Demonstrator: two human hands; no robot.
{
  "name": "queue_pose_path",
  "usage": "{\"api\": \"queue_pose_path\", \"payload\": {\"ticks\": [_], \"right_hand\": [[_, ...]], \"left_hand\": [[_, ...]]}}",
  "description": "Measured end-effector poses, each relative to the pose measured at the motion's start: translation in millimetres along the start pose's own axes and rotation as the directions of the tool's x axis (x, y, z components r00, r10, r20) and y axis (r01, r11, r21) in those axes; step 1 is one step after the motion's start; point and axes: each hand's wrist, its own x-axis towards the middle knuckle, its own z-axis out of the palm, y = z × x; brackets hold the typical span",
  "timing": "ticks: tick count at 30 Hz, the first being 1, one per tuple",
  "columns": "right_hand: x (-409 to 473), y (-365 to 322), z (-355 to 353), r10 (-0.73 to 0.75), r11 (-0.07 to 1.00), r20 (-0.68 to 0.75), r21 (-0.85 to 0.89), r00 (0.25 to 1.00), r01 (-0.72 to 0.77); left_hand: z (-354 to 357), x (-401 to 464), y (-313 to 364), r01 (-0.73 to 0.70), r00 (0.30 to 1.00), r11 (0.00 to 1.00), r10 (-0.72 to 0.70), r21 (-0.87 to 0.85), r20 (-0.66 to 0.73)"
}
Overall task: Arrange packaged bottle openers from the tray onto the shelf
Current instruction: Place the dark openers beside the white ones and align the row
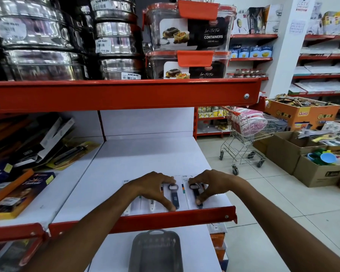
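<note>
Several packaged bottle openers lie side by side on the white shelf, close to its red front lip. My left hand rests on the white-handled packs, its fingertips touching the dark-blue-handled opener pack. My right hand has its fingers curled over the rightmost pack, a dark-handled opener, thumb at its lower end. The grey tray sits on the shelf below, and it looks empty.
Boxed goods and a carded utensil crowd the left shelf section. Steel tins and plastic containers stand on the shelf above. A shopping trolley and cardboard boxes stand on the tiled floor to the right.
</note>
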Motion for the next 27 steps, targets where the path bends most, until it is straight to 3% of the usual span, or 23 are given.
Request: {"api": "queue_pose_path", "payload": {"ticks": [9,15,21,27], "right_hand": [[-3.0,-4.3,-0.9,0.006,1.0,0.001,-0.006,1.0,-0.006],[3.2,-32.2,8.6,-0.008,0.993,-0.146,0.117,0.989,0.025],[16.5,-54.5,20.7,-0.019,0.997,-0.093,0.068,0.996,0.025],[17.5,-53.2,19.6,-0.025,0.998,-0.056,0.056,0.998,0.028]], "left_hand": [[3.4,-6.3,-7.3,0.006,1.0,1.0,-0.006,-0.017,0.025],[-11.7,-30.5,-41.9,0.087,0.996,0.996,-0.087,-0.032,-0.014],[-4.4,-45.0,-64.5,0.123,0.991,0.992,-0.124,0.017,0.057],[2.1,-43.4,-67.0,0.121,0.992,0.993,-0.121,-0.014,0.022]]}}
